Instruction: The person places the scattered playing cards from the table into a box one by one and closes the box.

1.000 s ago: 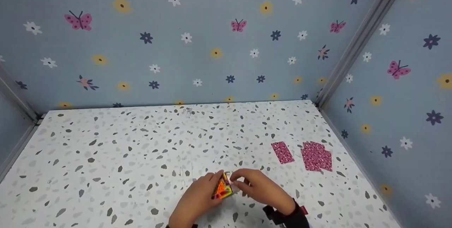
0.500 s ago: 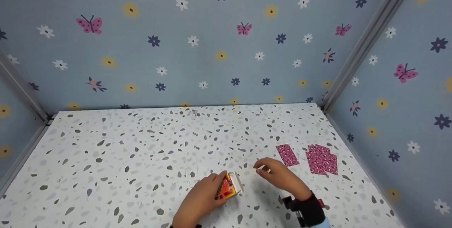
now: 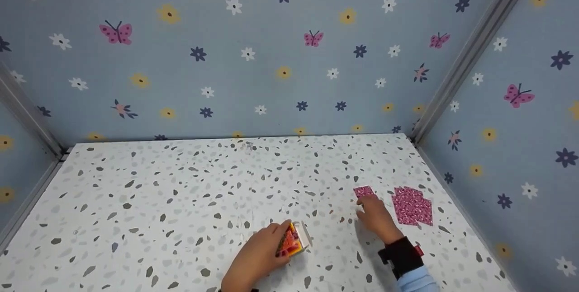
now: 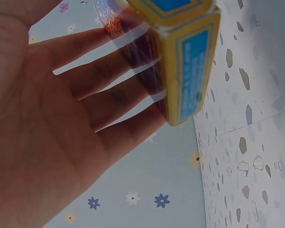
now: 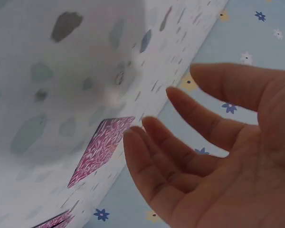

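Observation:
My left hand [image 3: 260, 253] grips a small orange and yellow card box [image 3: 291, 240] near the table's front edge. In the left wrist view the box [image 4: 183, 61] shows yellow sides with blue panels and a clear wrapper, lying against my fingers [image 4: 109, 95]. My right hand [image 3: 368, 208] is open, and its fingertips are at the near end of a single pink patterned card [image 3: 363, 190]. In the right wrist view that hand [image 5: 199, 123] hovers with relaxed fingers just over the card [image 5: 102, 147] and holds nothing.
A small pile of pink patterned cards [image 3: 411, 205] lies right of the single card, close to the right wall. The white speckled table [image 3: 158, 201] is enclosed by blue flowered walls [image 3: 271, 57] on three sides.
My right hand left the box and moved right and away, to the single pink card. My left hand stays on the box in the same spot.

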Available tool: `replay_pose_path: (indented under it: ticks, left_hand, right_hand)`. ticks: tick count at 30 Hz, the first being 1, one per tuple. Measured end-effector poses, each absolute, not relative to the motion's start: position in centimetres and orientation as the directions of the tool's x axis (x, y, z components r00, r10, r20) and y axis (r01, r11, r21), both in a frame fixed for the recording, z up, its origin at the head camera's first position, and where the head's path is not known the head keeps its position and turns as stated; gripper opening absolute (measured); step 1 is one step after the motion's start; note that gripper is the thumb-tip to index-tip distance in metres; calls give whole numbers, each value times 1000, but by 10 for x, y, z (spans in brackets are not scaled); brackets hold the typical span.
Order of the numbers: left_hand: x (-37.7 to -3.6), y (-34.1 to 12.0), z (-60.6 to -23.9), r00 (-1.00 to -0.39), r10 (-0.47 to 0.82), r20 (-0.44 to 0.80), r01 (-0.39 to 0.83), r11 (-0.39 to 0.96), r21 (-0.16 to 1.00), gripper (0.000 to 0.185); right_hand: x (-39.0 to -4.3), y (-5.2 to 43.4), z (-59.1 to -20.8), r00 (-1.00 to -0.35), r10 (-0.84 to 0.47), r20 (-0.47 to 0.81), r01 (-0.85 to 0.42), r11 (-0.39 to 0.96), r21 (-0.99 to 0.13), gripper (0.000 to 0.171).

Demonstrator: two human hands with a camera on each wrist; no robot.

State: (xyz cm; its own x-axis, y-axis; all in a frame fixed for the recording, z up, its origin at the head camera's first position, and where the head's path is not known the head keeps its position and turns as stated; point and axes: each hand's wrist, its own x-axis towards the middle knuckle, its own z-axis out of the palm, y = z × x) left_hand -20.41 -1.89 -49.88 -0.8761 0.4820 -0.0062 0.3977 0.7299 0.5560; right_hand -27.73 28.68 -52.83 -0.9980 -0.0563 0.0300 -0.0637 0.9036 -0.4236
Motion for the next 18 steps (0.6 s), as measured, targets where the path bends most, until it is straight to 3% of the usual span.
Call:
replay_pose_path:
  ticks: [9, 18]
  left_hand:
    - [-205, -18, -501, -877, 481, -9, 395, 731, 556, 72]
    - [-204, -17, -501, -874, 486, 16, 416, 730, 542, 71]
  right_hand:
    - [-289, 307, -529, -985, 99, -138, 148, 901, -408, 51]
    - [-299, 307, -534, -952, 241, -187, 295, 884, -362, 63]
